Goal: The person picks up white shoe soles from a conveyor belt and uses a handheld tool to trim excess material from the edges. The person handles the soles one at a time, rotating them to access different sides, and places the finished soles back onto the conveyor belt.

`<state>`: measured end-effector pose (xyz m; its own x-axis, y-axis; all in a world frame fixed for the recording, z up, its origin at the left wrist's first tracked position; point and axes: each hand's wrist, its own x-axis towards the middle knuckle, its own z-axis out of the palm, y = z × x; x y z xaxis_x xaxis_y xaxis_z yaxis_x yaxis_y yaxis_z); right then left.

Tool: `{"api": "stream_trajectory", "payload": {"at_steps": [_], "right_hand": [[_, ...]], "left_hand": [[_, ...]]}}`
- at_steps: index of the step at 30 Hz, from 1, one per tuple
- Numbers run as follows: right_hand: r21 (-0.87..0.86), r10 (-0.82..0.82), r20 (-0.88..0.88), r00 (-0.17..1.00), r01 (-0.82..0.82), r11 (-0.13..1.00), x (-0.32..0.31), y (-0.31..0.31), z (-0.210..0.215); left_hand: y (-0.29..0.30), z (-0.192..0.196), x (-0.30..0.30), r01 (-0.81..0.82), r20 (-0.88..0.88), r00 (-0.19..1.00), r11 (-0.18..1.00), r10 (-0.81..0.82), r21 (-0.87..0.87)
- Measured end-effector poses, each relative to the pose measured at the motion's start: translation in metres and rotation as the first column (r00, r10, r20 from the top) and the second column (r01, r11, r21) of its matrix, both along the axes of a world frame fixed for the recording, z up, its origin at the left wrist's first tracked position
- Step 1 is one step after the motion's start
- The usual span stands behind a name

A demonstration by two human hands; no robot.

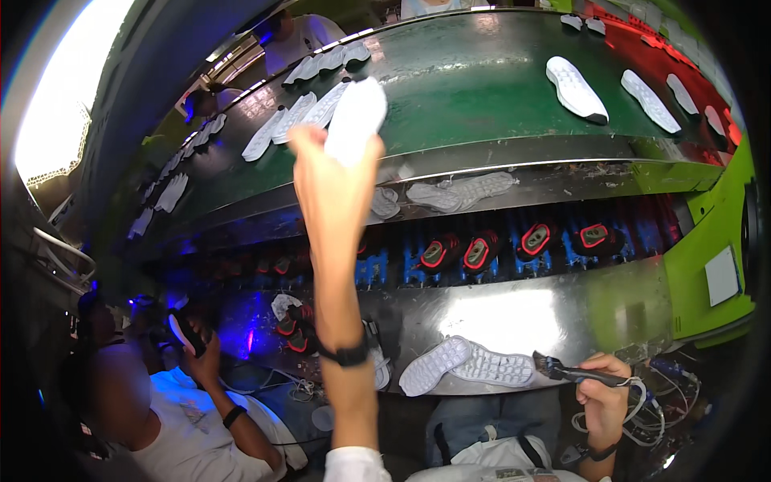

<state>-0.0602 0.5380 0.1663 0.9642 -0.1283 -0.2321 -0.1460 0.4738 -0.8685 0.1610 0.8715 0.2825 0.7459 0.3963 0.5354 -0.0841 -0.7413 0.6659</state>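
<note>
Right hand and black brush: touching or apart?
Touching: the head view shows the right hand gripping the black brush between thumb and fingers.

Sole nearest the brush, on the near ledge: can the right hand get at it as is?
Likely yes with the brush: its bristles are at the right end of the sole, nothing visible between. Grabbing it looks harder: the right hand is gripping the brush.
</note>
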Motion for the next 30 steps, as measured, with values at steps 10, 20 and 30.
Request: {"api": "stream_trajectory", "payload": {"at_steps": [10, 20, 30], "right_hand": [[-0.236, 0.054, 0.027, 0.998, -0.047, 0.971, -0.009, 0.017, -0.013], [-0.76, 0.515, 0.472, 0.716, 0.035, 0.649, 0.002, 0.074, 0.001], [-0.572, 0.516, 0.482, 0.709, -0.191, 0.798, -0.035, 0.055, -0.001]], "left_hand": [[-0.105, -0.185, -0.26, -0.298, 0.066, 0.634, -0.322, -0.771, -0.899], [-0.115, -0.185, -0.325, -0.036, -0.084, 0.841, 0.099, -0.535, -0.994], [-0.133, -0.191, -0.286, 0.081, 0.321, 0.823, -0.464, -0.468, -0.882]]}}
